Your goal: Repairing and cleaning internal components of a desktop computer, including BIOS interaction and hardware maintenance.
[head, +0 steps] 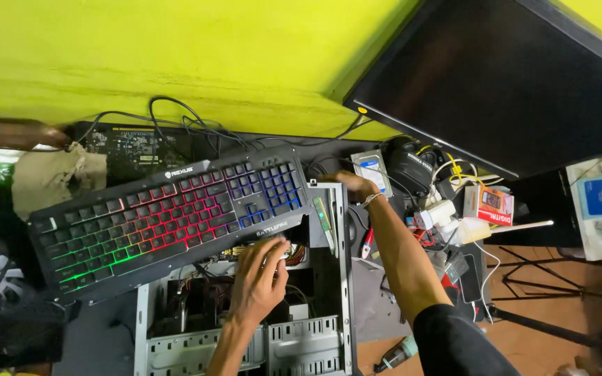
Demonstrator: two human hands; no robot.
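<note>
Nearest us, our right forearm in its dark sleeve runs up to our right hand (354, 185), whose fingers curl over the far top edge of the open computer case (343, 278). We judge the case heavy, stiff and sharp-rimmed, best held by its frame. Our left hand (259, 278) reaches inside, fingers loosely bent on a bundle of wires (294, 254) under the backlit keyboard (168, 216); whether it grips them, we cannot tell.

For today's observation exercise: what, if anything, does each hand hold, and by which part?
The left hand reaches inside the open computer case, fingers among its parts; any grip cannot be told. The right hand rests on the case's top edge, holding nothing visible.
</note>
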